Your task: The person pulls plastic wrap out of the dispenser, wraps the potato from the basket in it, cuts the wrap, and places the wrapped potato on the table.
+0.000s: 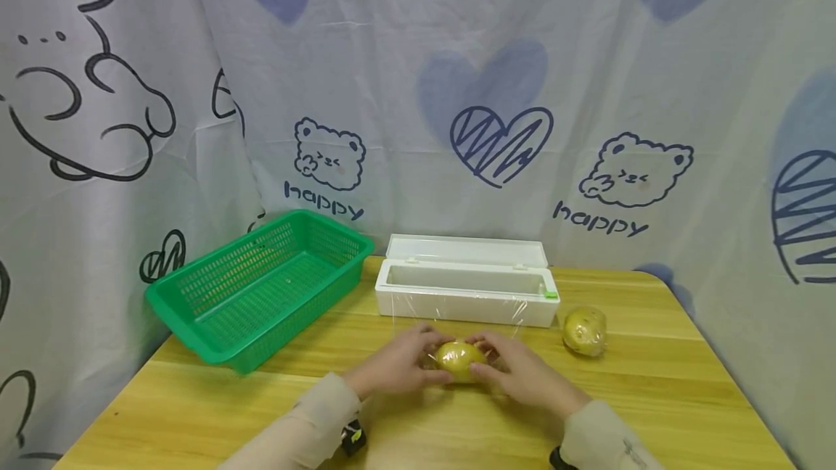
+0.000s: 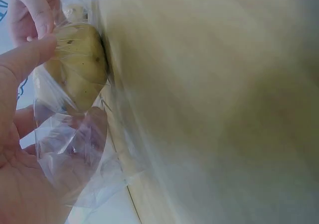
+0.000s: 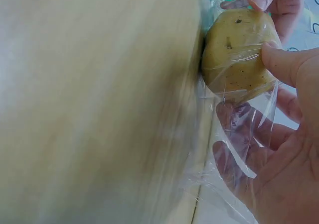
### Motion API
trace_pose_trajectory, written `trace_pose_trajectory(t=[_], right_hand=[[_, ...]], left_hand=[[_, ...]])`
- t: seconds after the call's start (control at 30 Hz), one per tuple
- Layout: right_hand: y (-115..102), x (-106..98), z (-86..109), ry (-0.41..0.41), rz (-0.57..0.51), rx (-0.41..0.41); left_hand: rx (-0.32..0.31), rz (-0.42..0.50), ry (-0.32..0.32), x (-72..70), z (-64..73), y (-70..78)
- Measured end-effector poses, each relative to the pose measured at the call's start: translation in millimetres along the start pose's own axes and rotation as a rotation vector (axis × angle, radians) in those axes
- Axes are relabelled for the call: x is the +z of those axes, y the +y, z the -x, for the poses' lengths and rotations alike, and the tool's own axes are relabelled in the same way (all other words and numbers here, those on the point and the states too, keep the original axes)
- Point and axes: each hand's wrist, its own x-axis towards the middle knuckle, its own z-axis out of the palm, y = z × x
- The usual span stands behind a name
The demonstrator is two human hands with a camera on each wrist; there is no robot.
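A yellow potato (image 1: pixel 459 360) rests near the middle of the table, partly covered by clear plastic wrap (image 2: pixel 75 144). From its left side my left hand (image 1: pixel 400 363) holds it, the thumb laid over the film. On the opposite side, my right hand (image 1: pixel 522 374) grips it too, with its thumb (image 3: pixel 281 62) pressing the film onto the skin. Loose folds of film hang over the fingers of each hand in the wrist views. Dark spots mark the potato (image 3: pixel 239 55) in the right wrist view.
Behind the hands stands a white wrap box (image 1: pixel 466 305) with its lid raised and a green piece at its right end. A second potato (image 1: pixel 584 331), wrapped in film, lies to the right. A green basket (image 1: pixel 192 343) stands at the left. A printed curtain (image 1: pixel 405 187) hangs behind the wooden table (image 1: pixel 686 383).
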Motion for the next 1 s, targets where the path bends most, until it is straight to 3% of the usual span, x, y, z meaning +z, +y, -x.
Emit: trace_pose_trajectory(t=[0.3, 0.53, 0.77, 0.87, 1.0], right_hand=[[6, -6, -12.3, -0.035, -0.002, 0.039], [7, -10, -19.7, -0.003, 0.064, -0.029], [2, -7, -20.8, 0.169, 0.223, -0.006], [-1, -3, -21.9, 0.232, 0.307, -0.069], [-4, 0, -23.9, 0.246, 0.372, -0.135]], left_hand=[[-0.027, 0.051, 0.006, -6.6, -12.2, -6.7], [-0.044, 0.086, 0.016, -12.0, -21.5, -6.7], [-0.046, 0.058, 0.022, -17.4, -31.4, -5.6], [-0.054, 0.030, 0.014, -19.7, -35.6, -6.3], [-0.057, -0.006, -0.011, -22.2, -39.7, -7.7]])
